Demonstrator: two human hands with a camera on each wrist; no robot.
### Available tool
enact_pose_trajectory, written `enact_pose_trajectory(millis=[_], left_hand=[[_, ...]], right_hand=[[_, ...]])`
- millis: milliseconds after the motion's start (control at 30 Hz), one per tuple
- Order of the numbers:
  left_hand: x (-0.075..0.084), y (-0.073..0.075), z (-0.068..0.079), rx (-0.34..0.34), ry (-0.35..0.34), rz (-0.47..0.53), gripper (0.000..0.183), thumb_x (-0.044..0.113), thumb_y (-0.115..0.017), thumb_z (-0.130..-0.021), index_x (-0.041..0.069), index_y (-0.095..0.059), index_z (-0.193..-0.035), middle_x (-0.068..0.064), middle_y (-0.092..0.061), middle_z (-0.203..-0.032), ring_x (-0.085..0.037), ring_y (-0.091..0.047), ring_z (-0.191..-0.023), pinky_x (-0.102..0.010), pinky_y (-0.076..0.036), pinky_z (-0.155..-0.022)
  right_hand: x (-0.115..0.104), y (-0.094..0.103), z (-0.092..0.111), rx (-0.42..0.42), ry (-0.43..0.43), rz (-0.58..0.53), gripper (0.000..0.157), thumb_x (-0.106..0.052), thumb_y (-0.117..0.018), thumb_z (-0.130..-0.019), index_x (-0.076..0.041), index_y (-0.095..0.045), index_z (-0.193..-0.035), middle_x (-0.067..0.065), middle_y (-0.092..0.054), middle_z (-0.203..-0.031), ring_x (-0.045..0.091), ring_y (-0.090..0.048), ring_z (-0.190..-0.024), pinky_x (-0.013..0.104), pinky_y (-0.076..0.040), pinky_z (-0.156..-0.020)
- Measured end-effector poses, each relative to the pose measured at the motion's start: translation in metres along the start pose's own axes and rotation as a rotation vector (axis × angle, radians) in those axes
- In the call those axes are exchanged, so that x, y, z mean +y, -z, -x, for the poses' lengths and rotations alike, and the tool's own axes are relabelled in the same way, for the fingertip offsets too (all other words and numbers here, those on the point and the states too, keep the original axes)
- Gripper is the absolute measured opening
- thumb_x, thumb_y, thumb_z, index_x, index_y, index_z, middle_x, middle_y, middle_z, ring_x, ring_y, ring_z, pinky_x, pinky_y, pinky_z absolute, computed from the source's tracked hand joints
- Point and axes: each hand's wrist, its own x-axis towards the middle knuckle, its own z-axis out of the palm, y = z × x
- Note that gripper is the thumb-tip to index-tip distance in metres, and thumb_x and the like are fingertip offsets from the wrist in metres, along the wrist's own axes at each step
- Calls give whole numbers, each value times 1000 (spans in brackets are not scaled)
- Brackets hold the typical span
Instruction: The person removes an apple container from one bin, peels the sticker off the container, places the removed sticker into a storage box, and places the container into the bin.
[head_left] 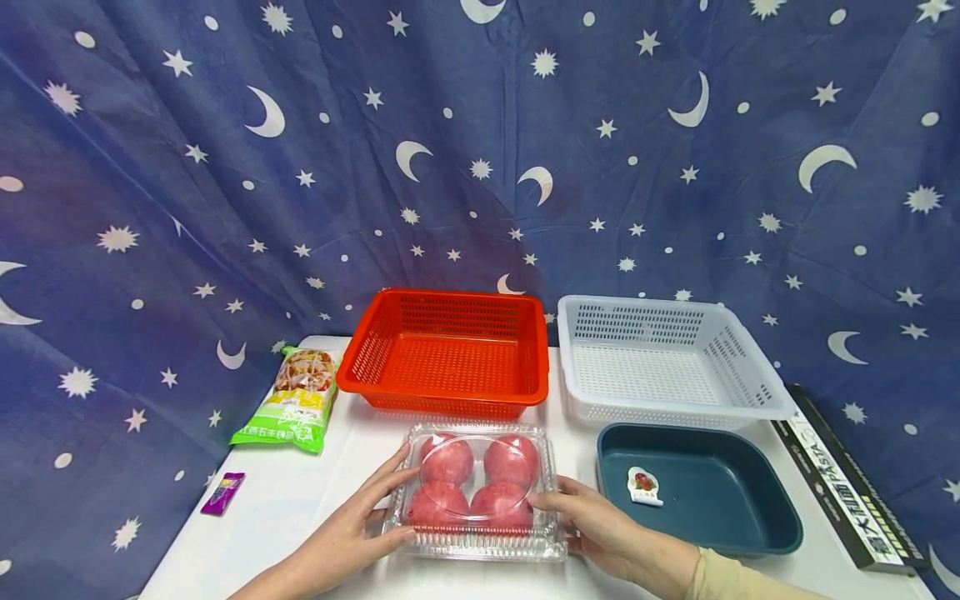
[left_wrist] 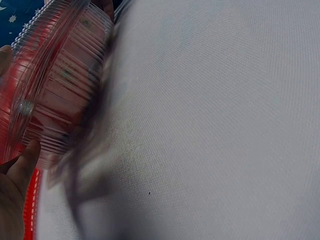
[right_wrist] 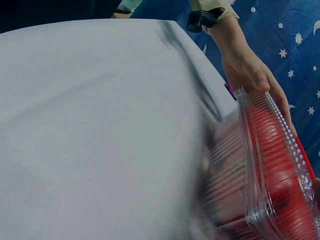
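Observation:
A clear plastic clamshell box (head_left: 487, 546) with several round red fruits (head_left: 512, 461) inside is held between both hands at the front middle of the white table. My left hand (head_left: 348, 525) grips its left side, thumb at the front corner and fingers spread along the edge. On the other side, my right hand (head_left: 600, 525) holds the box with the thumb over the rim and the other fingers partly hidden beside and below it. The lid looks closed. In the left wrist view the ribbed wall of the box (left_wrist: 67, 82) appears above a blurred shadow.
Behind the box stand a red basket (head_left: 442, 400) and a white basket (head_left: 675, 412). A dark teal tub (head_left: 720, 492) with a small label (head_left: 643, 486) sits at right, beside a black pasta box (head_left: 847, 492). At left lie a green food bag (head_left: 296, 400) and a purple packet (head_left: 222, 493).

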Motion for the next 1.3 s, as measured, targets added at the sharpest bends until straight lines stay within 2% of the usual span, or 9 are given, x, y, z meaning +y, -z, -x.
enact_pose_trajectory(millis=[200,300,500,600,833,1000,1200,1300], left_hand=[[0,0,-1,0,56,18,71,40,-75,-94,36,-41,-155,14,-10,-170,-27,-21,-152,-50,-46,-107],[-1,0,-1,-2,60,27,71,40,-75,-93,36,-41,-155,14,-10,-170,-27,-20,-152,-50,-46,-107],[-1,-1,-1,-1,65,28,72,40,-75,-93,36,-40,-155,14,-10,-170,-27,-21,-152,-50,-46,-107],[-1,0,0,0,64,22,71,39,-75,-94,37,-40,-155,15,-10,-170,-28,-21,-152,-50,-46,-107],[-4,1,3,-1,24,44,69,32,-73,-97,30,-40,-157,8,-10,-171,-36,-21,-150,-52,-45,-106],[-6,3,3,-11,55,102,67,28,-72,-98,31,-39,-156,11,-9,-171,-34,-23,-150,-46,-44,-109],[-10,4,3,-13,7,125,67,24,-71,-98,26,-40,-157,2,-8,-172,-41,-24,-149,-38,-44,-109],[-11,4,3,-16,11,134,66,25,-72,-98,27,-40,-156,3,-8,-172,-42,-25,-148,-35,-43,-109]], right_hand=[[-1,0,-3,37,-46,-20,91,-31,-74,-90,8,-22,-154,22,-51,-136,37,-46,-123,51,-47,-101],[0,-1,-5,49,-47,-26,90,-30,-74,-90,6,-23,-155,24,-49,-139,39,-45,-124,54,-46,-103],[2,-2,-4,29,-6,-16,86,-27,-72,-91,2,-26,-157,19,-57,-135,33,-53,-118,49,-48,-98],[3,-2,-3,12,0,-17,88,-29,-72,-92,0,-23,-159,16,-58,-133,30,-54,-116,46,-48,-97],[3,-6,0,-6,31,-21,91,-33,-71,-93,-9,-18,-163,13,-60,-130,29,-55,-112,40,-50,-92],[2,-10,2,-44,61,-75,90,-32,-70,-95,-13,-15,-164,13,-63,-126,25,-61,-105,38,-54,-87],[3,-12,1,-79,76,-138,93,-26,-71,-94,-17,-10,-164,17,-57,-133,25,-62,-105,37,-56,-88],[3,-12,-1,-100,85,-149,93,-23,-70,-93,-18,-9,-163,17,-58,-131,25,-63,-104,37,-56,-88]])
